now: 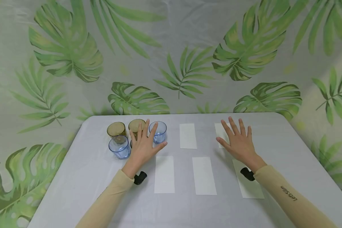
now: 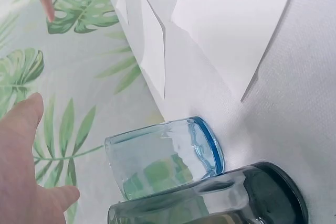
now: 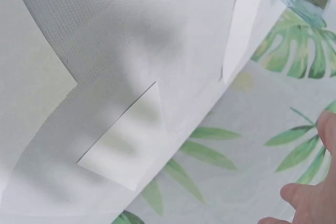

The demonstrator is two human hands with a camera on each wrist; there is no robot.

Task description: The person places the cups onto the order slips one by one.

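Observation:
My left hand [image 1: 142, 147], fingers spread, hovers over a group of glass cups at the table's left and holds nothing. A blue glass [image 1: 160, 132] stands right of its fingers; a second blue glass [image 1: 119, 147] stands to its left. Behind are an amber glass [image 1: 116, 129] and another amber glass [image 1: 134, 125], partly covered by the fingers. One more glass is mostly hidden under the hand; a dark-tinted glass [image 2: 273, 195] shows beside the blue one in the left wrist view. My right hand [image 1: 239, 142], also spread and holding nothing, hovers over a white paper rectangle [image 1: 218, 128].
More white paper rectangles lie on the white-covered table [image 1: 97, 196]: a back one [image 1: 188, 136], and in front a left one [image 1: 164, 175], a middle one [image 1: 204, 177] and a right one [image 1: 249, 188] partly under the right wrist. A leaf-patterned sheet [image 1: 188, 104] hangs behind the table.

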